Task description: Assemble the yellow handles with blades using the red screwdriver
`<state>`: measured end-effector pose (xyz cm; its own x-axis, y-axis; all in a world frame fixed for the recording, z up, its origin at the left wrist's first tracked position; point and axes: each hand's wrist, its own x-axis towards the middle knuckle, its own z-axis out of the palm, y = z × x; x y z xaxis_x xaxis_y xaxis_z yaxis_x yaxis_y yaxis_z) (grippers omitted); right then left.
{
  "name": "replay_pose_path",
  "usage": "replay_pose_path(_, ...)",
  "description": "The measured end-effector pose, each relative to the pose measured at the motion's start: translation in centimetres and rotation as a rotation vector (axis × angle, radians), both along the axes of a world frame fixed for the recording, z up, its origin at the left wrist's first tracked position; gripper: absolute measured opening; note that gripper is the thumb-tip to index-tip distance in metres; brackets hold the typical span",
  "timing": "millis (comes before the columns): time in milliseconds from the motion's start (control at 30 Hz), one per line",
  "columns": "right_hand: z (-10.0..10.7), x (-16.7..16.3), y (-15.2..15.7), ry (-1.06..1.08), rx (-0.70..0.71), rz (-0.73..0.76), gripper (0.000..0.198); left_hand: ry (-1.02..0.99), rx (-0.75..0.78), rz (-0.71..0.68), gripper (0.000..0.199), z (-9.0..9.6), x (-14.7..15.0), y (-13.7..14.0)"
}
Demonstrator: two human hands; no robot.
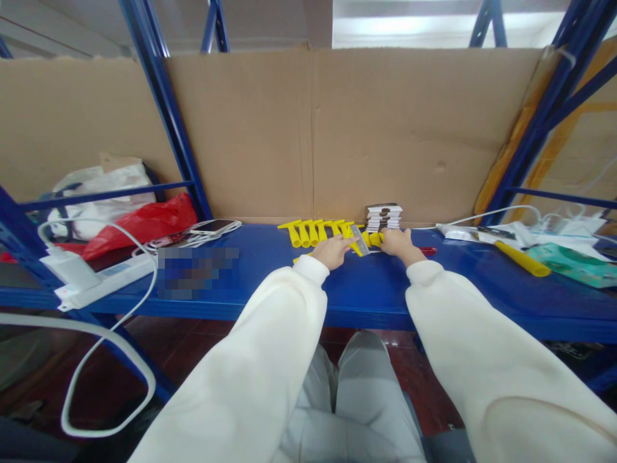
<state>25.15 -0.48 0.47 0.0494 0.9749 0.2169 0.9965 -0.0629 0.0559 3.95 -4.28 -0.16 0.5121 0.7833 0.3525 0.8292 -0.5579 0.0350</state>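
Note:
My left hand (332, 251) is closed, with its fingertips on a yellow scraper that has a flat grey blade (359, 240). To its left and behind, several yellow T-shaped scraper handles (302, 235) lie side by side in a row. My right hand (399, 244) is at the right end of the row, its curled fingers against some yellow pieces (375, 238); what they grip, if anything, is hidden. Just behind that hand stands a stack of small white-and-black boxes (384, 216). A red object (427, 251) lies to the right of my right wrist.
A brown cardboard panel (357, 135) backs the blue shelf (270, 283). On the left are a white power strip (106, 280), a phone (214, 226) and a red bag (144, 222). On the right lie a yellow tube (522, 258) and a green packet (571, 265).

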Motion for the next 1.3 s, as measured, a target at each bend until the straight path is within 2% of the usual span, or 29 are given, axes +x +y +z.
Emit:
replay_pose_path(333, 0.8, 0.5, -0.2, 0.196, 0.19, -0.195, 0.044, 0.005, -0.037, 0.011, 0.049, 0.4, 0.1, -0.5)
replay_pose_path(500, 1.3, 1.4, -0.8, 0.353, 0.327, -0.204, 0.046, 0.016, -0.042, 0.008, 0.049, 0.5, 0.0, -0.7)
replay_pose_path(733, 0.8, 2.6, 0.1, 0.436, 0.479, -0.052, 0.043, 0.016, -0.036, -0.009, 0.049, 0.3, -0.1, -0.2)
replay_pose_path(867, -0.1, 3.2, 1.6, 0.432, 0.567, 0.176, 0.034, 0.031, -0.028, -0.002, 0.049, 0.2, -0.1, -0.1)
replay_pose_path(1033, -0.8, 3.4, 2.7, 0.421, 0.569, 0.382, 0.03, 0.038, -0.023, 0.01, 0.049, 0.2, -0.1, -0.2)
replay_pose_path(1233, -1.0, 2.8, 2.9, 0.544, 0.51, 0.387, 0.034, 0.036, -0.028, 0.017, 0.05, 0.1, 0.0, -0.1)
replay_pose_path(1300, -1.1, 2.6, 2.9, 0.577, 0.476, 0.375, 0.028, 0.04, -0.027, 0.026, 0.05, 0.2, 0.0, -0.2)
